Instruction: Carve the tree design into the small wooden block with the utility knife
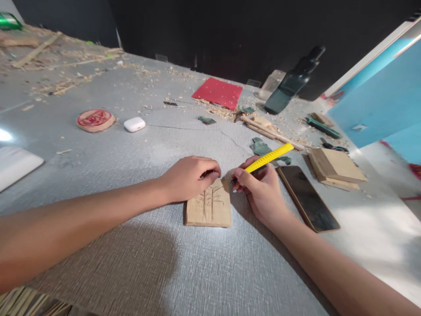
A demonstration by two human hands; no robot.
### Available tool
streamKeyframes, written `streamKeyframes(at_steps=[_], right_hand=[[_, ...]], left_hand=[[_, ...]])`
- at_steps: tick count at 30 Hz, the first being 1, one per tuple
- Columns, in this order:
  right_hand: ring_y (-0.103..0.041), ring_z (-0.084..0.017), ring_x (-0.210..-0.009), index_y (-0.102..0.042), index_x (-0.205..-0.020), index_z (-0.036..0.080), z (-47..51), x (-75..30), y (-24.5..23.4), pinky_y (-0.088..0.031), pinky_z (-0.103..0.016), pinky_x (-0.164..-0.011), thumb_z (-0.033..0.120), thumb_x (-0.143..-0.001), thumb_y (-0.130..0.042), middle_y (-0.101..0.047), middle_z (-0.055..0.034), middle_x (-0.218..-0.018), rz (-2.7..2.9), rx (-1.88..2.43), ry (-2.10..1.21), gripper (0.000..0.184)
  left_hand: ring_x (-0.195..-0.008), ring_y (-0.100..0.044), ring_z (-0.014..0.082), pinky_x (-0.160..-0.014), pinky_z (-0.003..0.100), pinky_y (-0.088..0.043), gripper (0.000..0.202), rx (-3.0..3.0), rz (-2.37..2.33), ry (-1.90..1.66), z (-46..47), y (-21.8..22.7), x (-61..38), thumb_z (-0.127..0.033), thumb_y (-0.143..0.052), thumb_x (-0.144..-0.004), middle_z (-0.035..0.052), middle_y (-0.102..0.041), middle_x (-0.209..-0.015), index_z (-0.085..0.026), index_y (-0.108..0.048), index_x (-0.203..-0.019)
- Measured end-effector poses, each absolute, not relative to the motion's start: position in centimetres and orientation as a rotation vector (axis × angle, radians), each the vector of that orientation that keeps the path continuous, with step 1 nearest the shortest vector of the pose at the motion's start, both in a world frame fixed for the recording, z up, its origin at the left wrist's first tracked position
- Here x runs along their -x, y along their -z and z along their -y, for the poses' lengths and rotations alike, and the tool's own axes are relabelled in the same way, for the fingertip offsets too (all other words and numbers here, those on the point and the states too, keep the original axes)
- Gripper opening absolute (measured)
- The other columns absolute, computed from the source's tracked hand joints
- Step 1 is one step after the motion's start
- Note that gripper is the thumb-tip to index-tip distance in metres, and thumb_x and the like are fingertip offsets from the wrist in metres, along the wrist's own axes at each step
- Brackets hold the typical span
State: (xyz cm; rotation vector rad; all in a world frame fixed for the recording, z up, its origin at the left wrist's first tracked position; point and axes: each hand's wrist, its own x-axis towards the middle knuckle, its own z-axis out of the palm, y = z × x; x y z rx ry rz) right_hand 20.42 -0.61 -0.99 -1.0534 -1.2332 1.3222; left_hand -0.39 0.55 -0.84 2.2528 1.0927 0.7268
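A small wooden block [208, 210] with a tree drawn or carved on its top lies on the grey table in front of me. My left hand [189, 177] rests closed on the block's upper left corner, fingers curled with a small dark thing pinched in them. My right hand [261, 191] is closed around a yellow-handled tool [269, 157] whose tip points at the block's upper right corner. The tool's handle slants up and to the right.
A dark phone [307, 197] lies right of my right hand, with stacked wooden blocks [335, 166] beyond it. Farther back are wooden sticks [269, 131], a red sheet [217, 93], a dark bottle [291, 83], a white earbud case [134, 124], a round red-printed wooden disc [95, 119] and scattered wood shavings.
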Motion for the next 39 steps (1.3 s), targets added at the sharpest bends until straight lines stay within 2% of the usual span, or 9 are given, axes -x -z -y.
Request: streamKeyframes(at_steps=[4, 9, 17, 23, 30, 39], right_hand=[[-0.062, -0.011, -0.051, -0.053, -0.090, 0.023, 0.68, -20.32, 0.84, -0.050, -0.024, -0.049, 0.027, -0.076, -0.088, -0.070, 0.0031, -0.072, 1.255, 1.023, -1.387, 0.039], [-0.061, -0.011, -0.050, -0.056, -0.086, 0.021, 0.67, -20.34, 0.99, -0.046, -0.023, -0.047, 0.025, -0.078, -0.087, -0.067, 0.0031, -0.064, 1.246, 1.054, -1.325, 0.032], [-0.065, -0.011, -0.053, -0.057, -0.087, 0.021, 0.93, -20.26, 0.76, -0.051, -0.023, -0.050, 0.024, -0.077, -0.088, -0.070, 0.0033, -0.071, 1.278, 0.976, -1.409, 0.033], [-0.061, -0.010, -0.049, -0.058, -0.084, 0.020, 0.67, -20.37, 0.96, -0.045, -0.021, -0.046, 0.021, -0.080, -0.084, -0.067, 0.0034, -0.062, 1.189, 1.050, -1.307, 0.026], [-0.064, -0.011, -0.051, -0.056, -0.088, 0.021, 0.78, -20.33, 0.89, -0.050, -0.022, -0.048, 0.023, -0.076, -0.088, -0.070, 0.0033, -0.070, 1.249, 0.970, -1.402, 0.035], [-0.062, -0.009, -0.049, -0.057, -0.086, 0.020, 0.54, -20.38, 1.08, -0.046, -0.019, -0.046, 0.019, -0.078, -0.084, -0.067, 0.0038, -0.064, 1.184, 1.019, -1.321, 0.028]], left_hand=[[-0.086, -0.066, 0.0161, -0.076, 0.031, -0.046, 0.020, -2.257, -1.092, -0.720, -0.58, 0.89, 0.43, -0.025, -0.054, -0.101, 0.0011, -0.074, -0.091, -0.020, -0.072, -0.094], [-0.088, -0.066, 0.0163, -0.077, 0.030, -0.046, 0.020, -2.259, -1.089, -0.725, -0.56, 0.93, 0.49, -0.023, -0.053, -0.101, 0.0012, -0.074, -0.093, -0.020, -0.072, -0.095], [-0.087, -0.066, 0.0162, -0.076, 0.030, -0.045, 0.019, -2.248, -1.091, -0.717, -0.57, 0.84, 0.46, -0.024, -0.054, -0.101, 0.0005, -0.073, -0.091, -0.020, -0.071, -0.094], [-0.088, -0.066, 0.0156, -0.076, 0.029, -0.045, 0.018, -2.248, -1.090, -0.729, -0.57, 0.84, 0.43, -0.022, -0.054, -0.101, 0.0003, -0.073, -0.094, -0.020, -0.071, -0.095], [-0.087, -0.065, 0.0151, -0.077, 0.029, -0.044, 0.018, -2.247, -1.095, -0.714, -0.55, 0.91, 0.50, -0.024, -0.054, -0.101, -0.0009, -0.073, -0.092, -0.020, -0.070, -0.094], [-0.087, -0.065, 0.0145, -0.077, 0.029, -0.043, 0.017, -2.258, -1.076, -0.727, -0.65, 0.99, 0.51, -0.022, -0.054, -0.101, -0.0014, -0.072, -0.093, -0.020, -0.069, -0.094]])
